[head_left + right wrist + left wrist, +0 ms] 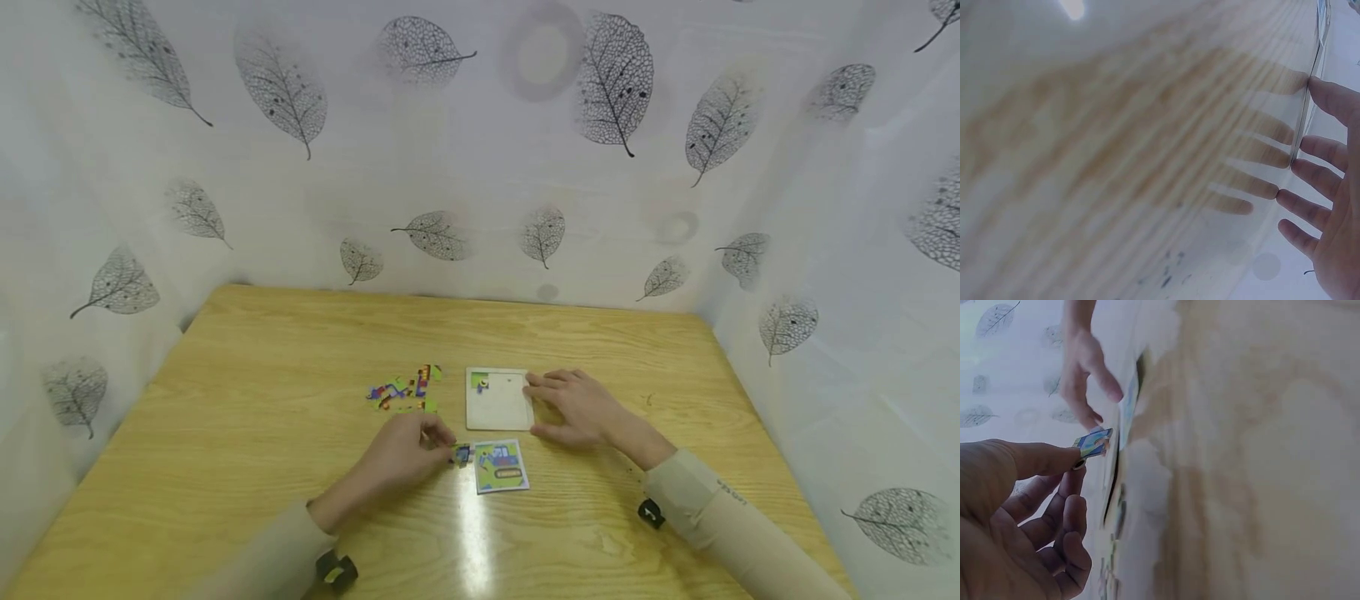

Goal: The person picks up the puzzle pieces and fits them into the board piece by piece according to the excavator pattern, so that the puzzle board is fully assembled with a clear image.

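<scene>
Between thumb and forefinger, my left hand (405,451) pinches a small jigsaw piece (462,454), whose blue and green face shows in the left wrist view. The piece is held just left of a square picture card (501,471) with a blue digger on green. Beyond the card lies a pale square puzzle tray (498,410), with a green piece (480,382) in its top-left corner. Fingers spread, my right hand (581,410) touches the tray's right edge. In the right wrist view its fingertips (1305,169) meet that edge.
A loose cluster of colourful jigsaw pieces (388,392) lies left of the tray, beyond my left hand. The wooden table (285,350) has a glossy, reflective top. A white curtain (480,167) printed with leaves stands around its back and sides.
</scene>
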Motion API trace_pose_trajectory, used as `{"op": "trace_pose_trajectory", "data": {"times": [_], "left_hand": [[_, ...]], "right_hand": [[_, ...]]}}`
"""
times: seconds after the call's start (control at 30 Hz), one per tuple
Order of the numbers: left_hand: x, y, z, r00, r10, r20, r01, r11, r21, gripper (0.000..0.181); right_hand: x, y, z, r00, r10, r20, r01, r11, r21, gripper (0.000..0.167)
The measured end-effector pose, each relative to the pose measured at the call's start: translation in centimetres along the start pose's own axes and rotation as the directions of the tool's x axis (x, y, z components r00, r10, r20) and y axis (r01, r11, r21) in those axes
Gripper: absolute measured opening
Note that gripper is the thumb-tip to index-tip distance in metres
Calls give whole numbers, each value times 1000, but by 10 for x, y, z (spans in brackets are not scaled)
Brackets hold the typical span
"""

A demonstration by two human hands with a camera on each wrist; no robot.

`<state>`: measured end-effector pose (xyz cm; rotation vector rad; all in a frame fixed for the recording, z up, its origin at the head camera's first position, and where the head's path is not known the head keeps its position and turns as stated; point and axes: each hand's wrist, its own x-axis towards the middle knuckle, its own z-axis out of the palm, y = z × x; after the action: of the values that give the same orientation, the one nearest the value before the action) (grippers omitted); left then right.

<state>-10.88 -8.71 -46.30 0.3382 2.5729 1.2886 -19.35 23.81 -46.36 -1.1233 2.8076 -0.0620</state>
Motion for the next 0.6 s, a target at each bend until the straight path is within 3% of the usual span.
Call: {"op": "trace_pose_trajectory", "data": {"times": [0.23,0.6], "left_hand": [[26,0,-7,999,-2,-40,0,999,-50,5],[70,-4,-6,999,-24,-41,20,995,-95,4]], "right_hand": [[0,0,2,1000,-4,-4,4,1000,-12,68],[0,1,2,1000,-9,-13,9,1000,-7,67]]}}
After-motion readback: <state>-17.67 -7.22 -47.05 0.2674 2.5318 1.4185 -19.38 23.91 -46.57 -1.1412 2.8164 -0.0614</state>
